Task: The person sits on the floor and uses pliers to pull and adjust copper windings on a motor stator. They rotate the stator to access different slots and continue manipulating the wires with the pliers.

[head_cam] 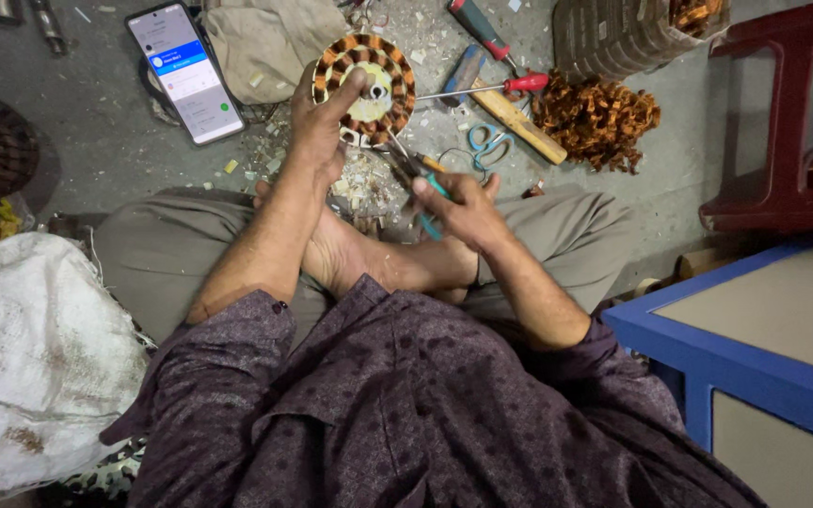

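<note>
I sit cross-legged on a grey floor. My left hand [324, 122] grips a round motor stator [366, 87] wound with copper coils, tilted up on its edge. My right hand [458, 205] is closed on pliers with teal handles [422, 183]; their jaws point at the stator's lower rim. Whether the jaws touch the winding is unclear. Pale scraps of insulation [359, 179] lie on the floor below the stator, near my bare feet.
A lit phone [186, 71] lies at left. Red-handled screwdrivers [505, 66], blue scissors [489, 143], a wooden stick [519, 122] and a heap of copper wire [597, 119] lie at right. A maroon stool [783, 132], a blue cabinet [755, 348] and a white sack [35, 357] flank me.
</note>
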